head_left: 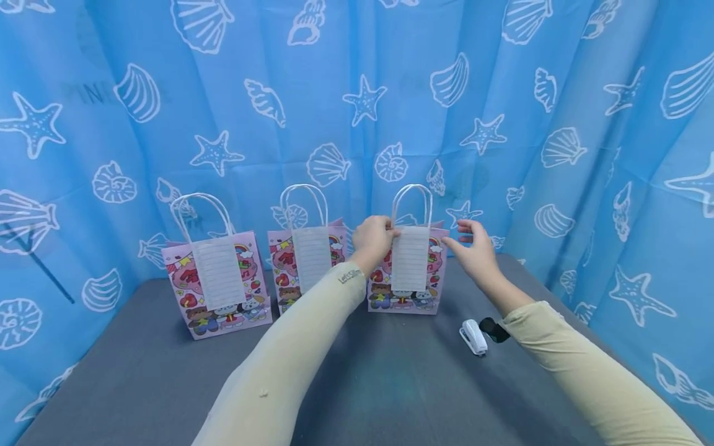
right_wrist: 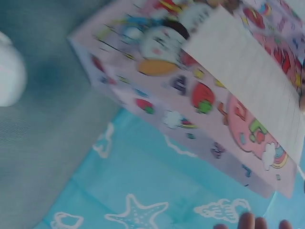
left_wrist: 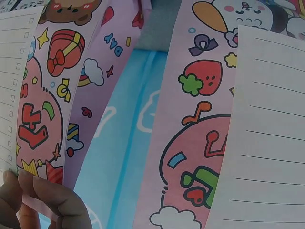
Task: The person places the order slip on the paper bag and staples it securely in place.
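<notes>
A pink gift bag [head_left: 437, 266] with cartoon animals and white handles stands at the right of a row of three. On its front hangs a lined white paper sheet [head_left: 409, 259], with small checkboxes along one side. My left hand [head_left: 372, 240] pinches the sheet's upper left corner at the bag's rim; its fingers [left_wrist: 52, 200] show there in the left wrist view. Beside the bag's upper right edge, my right hand [head_left: 474, 251] is raised with fingers spread, holding nothing. Only its fingertips [right_wrist: 247, 222] appear at the bottom of the right wrist view.
Two matching bags, a middle bag [head_left: 281, 260] and a left bag [head_left: 259, 291], each carry a lined sheet. A white stapler [head_left: 473, 337] and a black object [head_left: 494, 329] lie on the grey table [head_left: 390, 384] by my right sleeve. A blue shell-patterned curtain [head_left: 357, 124] hangs behind.
</notes>
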A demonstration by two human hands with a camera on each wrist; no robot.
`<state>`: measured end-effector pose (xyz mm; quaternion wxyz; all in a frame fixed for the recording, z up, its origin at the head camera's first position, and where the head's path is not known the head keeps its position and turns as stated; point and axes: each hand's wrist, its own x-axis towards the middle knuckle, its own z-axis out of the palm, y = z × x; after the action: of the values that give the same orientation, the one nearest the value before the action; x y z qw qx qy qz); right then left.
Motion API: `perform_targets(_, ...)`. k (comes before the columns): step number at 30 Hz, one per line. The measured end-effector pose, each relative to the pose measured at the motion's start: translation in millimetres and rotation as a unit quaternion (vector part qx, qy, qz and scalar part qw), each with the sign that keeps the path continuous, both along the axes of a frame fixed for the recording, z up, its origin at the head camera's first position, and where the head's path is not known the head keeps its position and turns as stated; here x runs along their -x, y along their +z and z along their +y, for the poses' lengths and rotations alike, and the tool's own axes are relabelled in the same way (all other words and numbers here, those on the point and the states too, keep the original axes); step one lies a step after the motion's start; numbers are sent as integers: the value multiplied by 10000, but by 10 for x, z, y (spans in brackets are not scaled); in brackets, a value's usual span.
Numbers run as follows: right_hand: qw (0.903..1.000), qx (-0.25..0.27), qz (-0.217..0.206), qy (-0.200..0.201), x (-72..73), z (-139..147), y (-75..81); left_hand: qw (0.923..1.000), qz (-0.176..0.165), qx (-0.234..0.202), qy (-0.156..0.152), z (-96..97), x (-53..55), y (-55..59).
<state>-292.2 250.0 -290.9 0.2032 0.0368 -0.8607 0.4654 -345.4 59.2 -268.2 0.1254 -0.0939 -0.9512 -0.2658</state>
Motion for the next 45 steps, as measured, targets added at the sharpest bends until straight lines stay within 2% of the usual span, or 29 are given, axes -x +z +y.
perform_targets(3,9975,-345,-600,168,-168,103,-129,10000,1,-24,80,-14,6,-21)
perform_targets(5,9887,-849,-1166,403,-270,203,-231,10000,11,-37,90,-18,5,-30)
perform_targets(6,9813,-1104,-1480,545,-318,259,-282,9999,25,-51,88,-17,4,-32)
perform_targets(8,9600,-1593,-2143,844,-403,375,-382,9999,39,-55,97,-14,-1,-36)
perform_targets(11,9267,-1868,-3067,1112,-509,510,-522,9999,31,-88,123,-10,1,-37)
perform_targets(13,9127,-1866,-3438,1178,-557,552,-600,9998,28,-105,156,-16,-1,-31)
perform_targets(15,9059,-1791,-3648,1189,-596,559,-665,9998,30,-125,176,-28,-6,-25)
perform_targets(19,9061,-1691,-3699,1163,-624,555,-752,9997,51,-144,173,-46,-30,-24)
perform_targets(25,9139,-1590,-3607,966,-606,540,-834,9997,71,-186,130,-37,-47,-41)
perform_targets(32,9347,-1422,-3048,1148,-542,553,-940,9996,30,-254,155,-33,-58,-34)
perform_targets(39,9537,-496,-2870,755,-559,548,-819,9998,-25,-181,124,-4,-49,-28)
perform_targets(45,9553,466,-2822,749,-585,554,-729,9997,-50,-165,145,5,-44,-28)
